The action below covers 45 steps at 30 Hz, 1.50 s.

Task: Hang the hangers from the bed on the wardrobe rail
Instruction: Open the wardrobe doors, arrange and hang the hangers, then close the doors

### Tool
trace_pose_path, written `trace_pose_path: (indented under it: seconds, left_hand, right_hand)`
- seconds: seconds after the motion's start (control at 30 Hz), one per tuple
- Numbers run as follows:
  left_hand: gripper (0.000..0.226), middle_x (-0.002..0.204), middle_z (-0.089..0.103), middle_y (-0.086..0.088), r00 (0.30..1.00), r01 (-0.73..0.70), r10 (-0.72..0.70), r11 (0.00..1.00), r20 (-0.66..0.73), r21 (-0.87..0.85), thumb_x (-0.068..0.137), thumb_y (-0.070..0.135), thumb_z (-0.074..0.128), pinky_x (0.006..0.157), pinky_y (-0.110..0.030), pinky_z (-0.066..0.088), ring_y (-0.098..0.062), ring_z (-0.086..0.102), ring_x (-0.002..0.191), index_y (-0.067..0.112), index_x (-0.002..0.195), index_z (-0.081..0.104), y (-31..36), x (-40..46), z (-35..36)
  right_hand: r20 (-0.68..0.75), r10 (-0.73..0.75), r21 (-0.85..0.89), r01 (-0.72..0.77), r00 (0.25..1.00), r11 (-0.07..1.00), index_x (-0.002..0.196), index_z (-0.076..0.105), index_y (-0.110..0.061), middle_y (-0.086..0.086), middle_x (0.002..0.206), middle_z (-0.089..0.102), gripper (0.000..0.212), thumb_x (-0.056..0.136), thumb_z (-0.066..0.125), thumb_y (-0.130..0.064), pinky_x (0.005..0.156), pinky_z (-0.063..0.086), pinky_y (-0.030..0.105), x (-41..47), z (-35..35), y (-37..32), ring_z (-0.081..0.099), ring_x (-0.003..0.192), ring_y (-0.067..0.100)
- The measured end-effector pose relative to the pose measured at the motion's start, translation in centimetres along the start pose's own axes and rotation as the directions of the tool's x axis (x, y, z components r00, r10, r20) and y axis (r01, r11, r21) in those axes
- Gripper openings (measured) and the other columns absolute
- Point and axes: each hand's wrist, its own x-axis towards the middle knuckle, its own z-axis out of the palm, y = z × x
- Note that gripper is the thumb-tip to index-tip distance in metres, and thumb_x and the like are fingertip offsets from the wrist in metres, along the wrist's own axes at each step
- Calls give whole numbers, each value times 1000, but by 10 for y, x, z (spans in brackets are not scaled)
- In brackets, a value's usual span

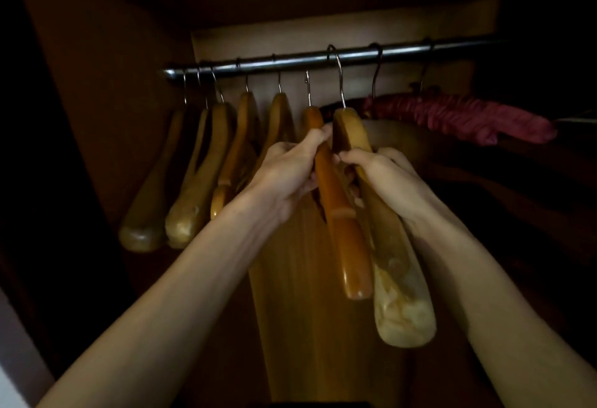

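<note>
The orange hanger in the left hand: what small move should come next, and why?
Probably lift the orange hanger a little and hook it over the rail. Its metal hook appears to end just under the rail, not over it, while the left hand grips it. The paler hanger in the right hand is already hooked on.

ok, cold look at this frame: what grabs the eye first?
Two bare arms reach into the centre: the left hand grips an orange wooden hanger, the right hand a paler one beside it. Above runs the metal rail, wooden hangers hanging left, a pink padded hanger right.
</note>
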Motion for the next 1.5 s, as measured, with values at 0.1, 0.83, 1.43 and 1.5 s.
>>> trace_pose_path:
  seconds: [0.1,0.83,1.43,1.5]
  left_hand:
    - [28,69,71,-2,1000,-18,19,999,-7,44,92,36,70,98,-42,53,-23,64,85,9,88,69,18,21,0]
    - [36,73,66,-1,1000,-22,16,954,22,298,97,44,60,73,-28,49,-11,53,61,18,73,64,8,102,9]
    - [33,62,62,-3,982,-147,187,656,30,741,100,39,55,60,-25,46,-10,58,54,13,85,67,9,101,6]
    - [33,67,67,-5,973,-159,229,616,18,771,100,40,56,64,-29,51,-13,64,61,12,89,71,12,100,0]
  right_hand:
    - [-9,-58,0,58,998,998,104,74,-6,10,81,72,34,88,65,-34,59,52,29,18,5,-21,65,65,16]
    - [-117,-15,-84,5,993,996,108,72,-6,3,85,73,49,80,65,-46,62,45,28,106,0,-11,66,71,16]
    - [-14,-102,-449,85,995,889,130,47,-25,-7,113,54,45,94,60,-49,93,41,32,56,-6,-15,51,108,14]
    - [-27,-179,-657,118,983,745,129,49,-22,-4,121,55,55,91,58,-60,92,44,33,39,-4,-19,53,116,17]
